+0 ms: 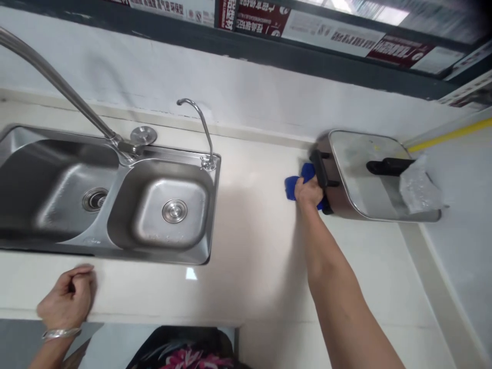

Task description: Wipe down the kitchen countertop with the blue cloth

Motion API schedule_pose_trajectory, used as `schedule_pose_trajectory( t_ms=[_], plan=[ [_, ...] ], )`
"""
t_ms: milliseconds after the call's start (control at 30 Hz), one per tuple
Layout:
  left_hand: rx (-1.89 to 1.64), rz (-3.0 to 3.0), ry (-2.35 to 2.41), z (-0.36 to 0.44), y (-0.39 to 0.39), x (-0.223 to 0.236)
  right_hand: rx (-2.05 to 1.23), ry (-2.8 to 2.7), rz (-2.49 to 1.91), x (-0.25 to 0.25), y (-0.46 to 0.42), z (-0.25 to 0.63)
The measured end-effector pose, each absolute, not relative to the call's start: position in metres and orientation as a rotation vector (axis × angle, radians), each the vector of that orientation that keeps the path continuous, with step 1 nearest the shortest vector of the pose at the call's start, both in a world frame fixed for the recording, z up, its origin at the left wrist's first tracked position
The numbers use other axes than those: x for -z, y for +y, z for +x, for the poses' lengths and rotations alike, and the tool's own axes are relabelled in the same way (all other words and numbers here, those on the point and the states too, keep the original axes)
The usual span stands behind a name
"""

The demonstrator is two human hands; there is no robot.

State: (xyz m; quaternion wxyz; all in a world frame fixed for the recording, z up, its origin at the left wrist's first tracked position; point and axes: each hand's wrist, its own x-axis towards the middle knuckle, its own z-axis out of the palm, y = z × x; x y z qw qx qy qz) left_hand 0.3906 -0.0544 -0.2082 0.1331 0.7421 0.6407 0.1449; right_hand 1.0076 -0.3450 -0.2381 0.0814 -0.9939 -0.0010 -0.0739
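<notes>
My right hand (309, 191) is closed on a blue cloth (292, 187), pressed on the pale countertop (249, 230). The cloth lies right beside the electric pan (340, 189), and part of it is hidden under my hand and the pan's side handle (322, 168). At the counter's front edge, below the sink, rests my left hand (69, 297). Its fingers are curled in a loose fist, and nothing shows in them. A silver bracelet (61, 333) circles that wrist.
A double steel sink (115, 200) with a large faucet (65, 82) and a thin curved tap (202, 120) fills the left. On the pan's glass lid (365, 154), a crumpled clear plastic bag (418, 189) covers part of the handle. A dark window frame (269, 54) runs along the back.
</notes>
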Motion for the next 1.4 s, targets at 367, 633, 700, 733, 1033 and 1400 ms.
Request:
schedule_pose_trajectory(
  t_ms=[367,633,700,733,1033,1400],
  plan=[
    [-0.361,2.040,1.919,0.392,-0.055,0.205,0.234,-0.199,-2.933,0.241,-0.303,1.020],
    [-0.335,2.032,1.927,0.394,-0.059,0.199,0.163,-0.725,-2.835,0.244,-0.235,0.978],
    [-0.310,2.038,1.917,0.393,-0.058,0.200,0.160,-0.854,-2.786,0.243,-0.223,0.958],
    [-0.300,2.042,1.907,0.392,-0.058,0.200,0.154,-0.915,-2.758,0.242,-0.219,0.947],
    [-0.226,1.993,1.801,0.389,-0.056,0.193,0.090,-1.344,-2.494,0.231,-0.210,0.846],
    [-0.279,2.002,1.724,0.384,-0.062,0.189,0.041,-1.658,-2.190,0.230,-0.280,0.742]
  ],
)
